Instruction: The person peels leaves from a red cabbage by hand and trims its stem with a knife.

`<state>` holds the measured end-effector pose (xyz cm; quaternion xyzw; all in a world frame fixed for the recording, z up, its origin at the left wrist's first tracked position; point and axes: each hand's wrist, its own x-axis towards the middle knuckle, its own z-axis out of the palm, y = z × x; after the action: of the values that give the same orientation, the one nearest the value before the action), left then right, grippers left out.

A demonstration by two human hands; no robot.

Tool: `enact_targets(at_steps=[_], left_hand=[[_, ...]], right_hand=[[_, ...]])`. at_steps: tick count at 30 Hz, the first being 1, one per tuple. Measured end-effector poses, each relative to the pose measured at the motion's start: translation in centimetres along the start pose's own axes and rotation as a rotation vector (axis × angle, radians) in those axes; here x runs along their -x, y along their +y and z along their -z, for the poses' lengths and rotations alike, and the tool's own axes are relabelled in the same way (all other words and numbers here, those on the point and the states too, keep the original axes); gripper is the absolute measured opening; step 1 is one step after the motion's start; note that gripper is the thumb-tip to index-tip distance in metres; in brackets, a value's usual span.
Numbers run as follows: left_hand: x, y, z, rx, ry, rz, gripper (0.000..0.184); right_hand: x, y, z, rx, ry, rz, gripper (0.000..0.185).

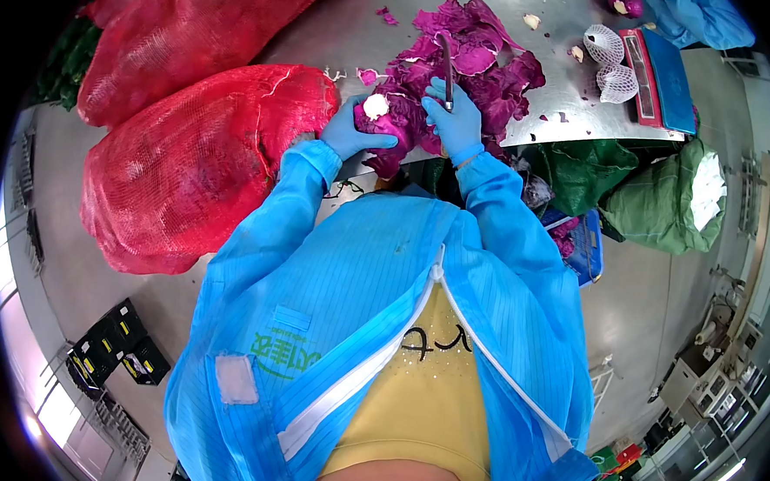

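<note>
My left hand point(352, 134), in a blue glove, grips the side of a red cabbage point(386, 124) at the table's near edge. The pale cut stem of the cabbage faces up. My right hand point(457, 122), also gloved in blue, is closed on a knife point(448, 65) with a narrow, slightly curved dark blade pointing away from me. Its handle is mostly hidden by my fingers. Loose purple cabbage leaves point(473, 49) lie heaped just beyond and beside both hands.
Red mesh sacks point(206, 161) crowd the left side. On the metal table point(335, 29) at right are white foam nets point(617, 83) and a blue-and-red box point(659, 81). Below its edge stand green sacks point(657, 202) and a blue crate point(587, 247) with purple leaves.
</note>
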<state>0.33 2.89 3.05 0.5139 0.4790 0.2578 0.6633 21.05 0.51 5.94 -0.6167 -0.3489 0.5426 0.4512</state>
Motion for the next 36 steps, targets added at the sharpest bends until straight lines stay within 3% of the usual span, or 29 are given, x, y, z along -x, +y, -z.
enact_targets(at_steps=[1,3,7,9,10,11,13,15,17,19,23,25,26,28,30,31,34,36], left_hand=[[-0.1,0.0,0.5,-0.048,-0.049,-0.034,0.093],[0.0,-0.3,1.2,-0.012,-0.103,-0.024,0.099],[0.3,-1.7,2.1,-0.103,-0.178,-0.22,0.104],[1.6,-2.3,1.9,-0.094,0.064,-0.306,0.102],[2.0,-2.4,1.3,0.204,0.216,-0.095,0.089],[2.2,-2.4,0.8,0.203,0.214,-0.093,0.089],[2.5,-1.4,0.0,0.574,0.576,-0.085,0.08],[1.4,-4.2,-1.2,0.143,0.612,-0.278,0.089],[2.8,-0.8,-3.0,-0.455,0.678,-0.324,0.102],[2.2,-1.2,-2.1,-0.49,0.648,-0.272,0.109],[2.3,-1.5,-0.9,-0.473,0.535,-0.262,0.089],[2.2,-1.6,-0.2,-0.38,0.466,-0.367,0.075],[2.3,-1.7,0.1,-0.292,0.436,-0.324,0.06],[2.7,-1.0,0.2,-0.127,0.488,-0.277,0.056],[3.0,-0.9,0.2,0.416,0.599,-0.266,0.076],[2.8,-1.6,0.1,0.418,0.602,-0.266,0.076],[2.6,-2.4,-0.9,-0.154,0.582,-0.155,0.128],[2.6,-1.6,-1.8,-0.282,0.564,-0.148,0.134]], right_hand=[[-0.9,0.7,0.1,-0.002,-0.001,0.003,0.052],[-2.6,1.6,0.2,0.363,-0.177,0.382,0.053],[-4.0,2.4,0.0,0.233,-0.416,0.195,0.054],[-4.1,2.4,0.0,0.282,-0.384,0.178,0.05],[-4.0,2.5,-0.1,0.305,-0.335,0.182,0.049],[-3.9,2.5,-0.3,0.329,-0.286,0.185,0.049],[-3.1,2.6,-1.2,0.375,-0.205,0.229,0.047],[-2.3,2.3,-2.1,0.422,-0.129,0.275,0.047],[-1.8,1.5,-2.9,0.69,-0.056,0.353,0.047],[-1.2,0.6,-3.5,0.755,-0.044,0.402,0.045],[-0.6,-0.2,-4.0,0.92,-0.012,0.419,0.044],[-0.3,-0.1,-4.1,0.934,0.028,0.513,0.03],[-0.3,-0.1,-4.0,0.935,0.023,0.513,0.03],[-0.3,-0.4,-3.8,1.093,0.002,0.54,0.023],[-0.6,-0.1,-3.4,1.092,-0.022,0.583,0.021],[-0.7,0.1,-3.3,1.089,-0.044,0.623,0.019],[-1.1,0.7,-3.4,1.158,-0.047,0.733,0.017],[-1.0,0.7,-3.6,1.169,-0.081,0.755,0.016]])
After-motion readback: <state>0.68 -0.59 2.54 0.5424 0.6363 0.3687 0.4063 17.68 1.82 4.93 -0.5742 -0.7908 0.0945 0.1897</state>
